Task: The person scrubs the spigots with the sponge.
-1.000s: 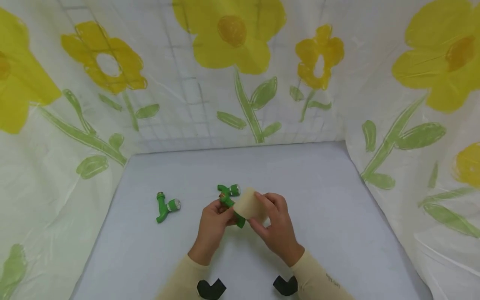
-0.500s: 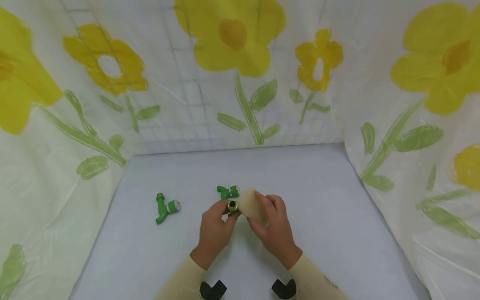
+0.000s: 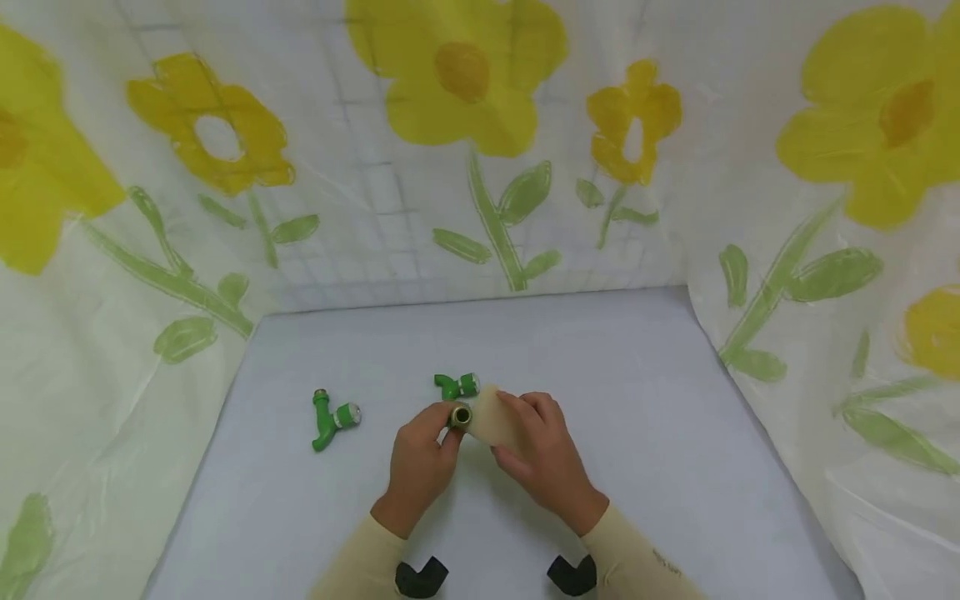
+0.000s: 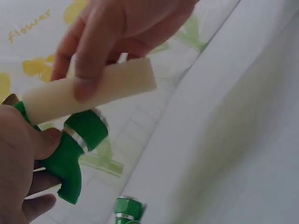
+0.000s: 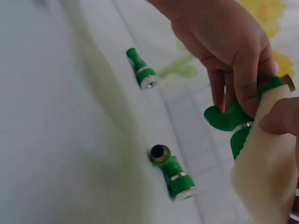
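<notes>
In the head view my left hand (image 3: 418, 467) grips a green tap (image 3: 453, 417) whose round brass inlet faces up toward the camera. The left wrist view shows its green handle (image 4: 86, 129) with a silver ring and its curved spout (image 4: 71, 182) hanging down. My right hand (image 3: 551, 458) pinches a cream sponge (image 3: 497, 421) between thumb and fingers. One end of the sponge lies against the tap near the inlet, close to my left thumb. Part of the tap's body is hidden behind the sponge in the right wrist view.
A second green tap (image 3: 450, 386) lies on the pale table (image 3: 637, 400) just beyond my hands. Farther left lies a third tap (image 3: 324, 421). A white sheet (image 3: 322, 250) painted with yellow flowers hangs around the back and sides. Black wrist mounts (image 3: 422, 577) sit below the sleeves.
My left hand has turned the held tap, so its brass inlet now faces the head camera. The sponge has shifted and tilted slightly against it. The two lying taps stay put.
</notes>
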{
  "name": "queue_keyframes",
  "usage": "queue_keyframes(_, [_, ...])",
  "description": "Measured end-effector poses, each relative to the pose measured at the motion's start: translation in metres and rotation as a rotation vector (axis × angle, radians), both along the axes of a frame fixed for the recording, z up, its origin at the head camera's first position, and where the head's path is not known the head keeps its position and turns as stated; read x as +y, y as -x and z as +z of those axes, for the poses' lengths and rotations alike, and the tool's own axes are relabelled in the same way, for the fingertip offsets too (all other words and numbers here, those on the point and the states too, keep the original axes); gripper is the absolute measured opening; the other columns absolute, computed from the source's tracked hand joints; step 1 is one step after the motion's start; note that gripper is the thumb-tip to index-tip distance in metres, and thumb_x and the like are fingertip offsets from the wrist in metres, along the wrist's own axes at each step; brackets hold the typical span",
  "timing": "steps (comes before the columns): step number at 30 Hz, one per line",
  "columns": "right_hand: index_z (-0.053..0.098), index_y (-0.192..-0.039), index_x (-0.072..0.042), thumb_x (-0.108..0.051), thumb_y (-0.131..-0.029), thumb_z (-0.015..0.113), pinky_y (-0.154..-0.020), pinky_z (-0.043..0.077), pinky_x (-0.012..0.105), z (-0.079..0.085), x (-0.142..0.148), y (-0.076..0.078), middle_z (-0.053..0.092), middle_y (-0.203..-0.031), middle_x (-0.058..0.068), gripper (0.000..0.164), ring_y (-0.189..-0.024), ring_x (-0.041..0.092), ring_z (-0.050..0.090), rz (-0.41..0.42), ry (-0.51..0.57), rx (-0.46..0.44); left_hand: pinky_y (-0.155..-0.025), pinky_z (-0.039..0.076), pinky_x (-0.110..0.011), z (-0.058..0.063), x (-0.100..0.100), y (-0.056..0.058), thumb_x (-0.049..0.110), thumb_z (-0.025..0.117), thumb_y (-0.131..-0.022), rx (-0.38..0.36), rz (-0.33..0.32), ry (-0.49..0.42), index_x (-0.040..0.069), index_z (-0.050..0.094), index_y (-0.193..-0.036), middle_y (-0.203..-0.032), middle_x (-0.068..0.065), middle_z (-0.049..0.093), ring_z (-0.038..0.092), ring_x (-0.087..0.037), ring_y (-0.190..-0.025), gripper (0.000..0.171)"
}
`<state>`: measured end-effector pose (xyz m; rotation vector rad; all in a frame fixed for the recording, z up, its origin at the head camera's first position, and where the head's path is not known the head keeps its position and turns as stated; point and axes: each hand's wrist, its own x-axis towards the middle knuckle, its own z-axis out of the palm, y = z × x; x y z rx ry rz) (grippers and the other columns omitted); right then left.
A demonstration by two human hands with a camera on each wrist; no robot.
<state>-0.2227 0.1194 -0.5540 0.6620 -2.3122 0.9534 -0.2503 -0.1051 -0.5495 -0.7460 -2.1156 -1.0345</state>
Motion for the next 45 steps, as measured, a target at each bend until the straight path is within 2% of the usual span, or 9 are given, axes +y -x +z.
queue_keyframes(4, [0.061,-0.152,-0.010,-0.013,-0.083,0.092,-0.082,0.058,0.041,0.002,0.005,0.001,0.056,-0.122,0.009,0.076,-0.108,0.025,0.055,0.053,-0.055,-0.004,-0.085,0.065,-0.041,0.002,-0.006,0.001,-0.012,0.083,-0.087,-0.022,-0.049,-0.008,0.005,0.077,-0.114,-0.111,-0.006,0.079,0.077,-0.021,-0.104,0.032])
queue_keyframes(8, [0.062,-0.151,-0.012,-0.013,-0.083,0.093,-0.082,0.058,0.035,0.001,0.012,-0.006,0.056,-0.123,0.004,0.075,-0.109,0.020,0.054,0.105,-0.094,-0.083,-0.091,0.063,-0.044,0.007,-0.013,0.004,-0.020,0.081,-0.084,-0.045,-0.097,-0.023,0.007,0.078,-0.120,-0.117,-0.004,0.079,0.075,-0.024,-0.111,0.045])
queue_keyframes(15, [0.057,-0.158,-0.014,-0.012,-0.089,0.089,-0.092,0.058,0.036,0.007,0.009,-0.008,0.054,-0.134,0.002,0.076,-0.120,0.021,0.053,0.293,-0.020,-0.133,-0.100,0.058,-0.034,0.011,-0.018,0.005,-0.021,0.076,-0.089,-0.180,-0.251,-0.043,0.009,0.078,-0.127,-0.125,-0.001,0.077,0.073,-0.024,-0.118,0.049])
queue_keyframes(22, [0.057,-0.157,-0.016,-0.009,-0.089,0.090,-0.094,0.058,0.039,0.004,0.017,-0.013,0.055,-0.135,-0.001,0.076,-0.120,0.018,0.055,0.275,0.005,-0.220,-0.095,0.059,-0.033,0.014,-0.024,0.006,-0.014,0.074,-0.097,-0.331,-0.317,-0.142,0.014,0.078,-0.130,-0.115,-0.001,0.079,0.076,-0.024,-0.101,0.044])
queue_keyframes(29, [0.054,-0.160,-0.014,-0.010,-0.094,0.088,-0.097,0.055,0.040,0.008,0.010,-0.016,0.056,-0.138,0.002,0.074,-0.122,0.023,0.056,0.396,0.143,-0.288,-0.107,0.054,-0.037,0.008,-0.015,0.004,-0.009,0.070,-0.103,-0.461,-0.415,-0.234,0.009,0.078,-0.131,-0.129,-0.002,0.076,0.067,-0.034,-0.129,0.035])
queue_keyframes(35, [0.053,-0.161,-0.023,-0.018,-0.099,0.085,-0.098,0.056,0.040,-0.002,0.020,-0.023,0.057,-0.139,-0.004,0.069,-0.123,0.020,0.057,0.370,0.179,-0.425,-0.098,0.059,-0.033,0.008,-0.019,-0.001,-0.004,0.071,-0.104,-0.574,-0.458,-0.329,0.006,0.077,-0.130,-0.128,-0.011,0.076,0.070,-0.031,-0.124,0.029])
queue_keyframes(38, [0.052,-0.161,-0.024,-0.019,-0.099,0.085,-0.097,0.057,0.040,0.000,0.019,-0.020,0.057,-0.140,-0.004,0.070,-0.124,0.021,0.056,0.390,0.191,-0.419,-0.099,0.059,-0.033,0.006,-0.016,0.000,-0.006,0.067,-0.105,-0.609,-0.507,-0.370,0.003,0.075,-0.132,-0.128,-0.016,0.075,0.069,-0.030,-0.125,0.029])
queue_keyframes(41, [0.052,-0.162,-0.022,-0.017,-0.098,0.086,-0.098,0.056,0.041,0.006,0.015,-0.018,0.057,-0.142,-0.002,0.073,-0.127,0.023,0.056,0.422,0.207,-0.392,-0.101,0.058,-0.035,0.004,-0.010,0.001,-0.008,0.062,-0.107,-0.640,-0.540,-0.360,0.002,0.073,-0.134,-0.130,-0.013,0.075,0.067,-0.028,-0.128,0.031])
queue_keyframes(45, [0.052,-0.161,-0.020,-0.015,-0.097,0.087,-0.100,0.055,0.042,0.009,0.013,-0.020,0.057,-0.143,-0.001,0.073,-0.128,0.023,0.055,0.416,0.214,-0.407,-0.102,0.058,-0.035,0.005,-0.010,0.001,-0.005,0.064,-0.108,-0.648,-0.514,-0.371,0.002,0.074,-0.133,-0.129,-0.011,0.075,0.067,-0.028,-0.129,0.028])
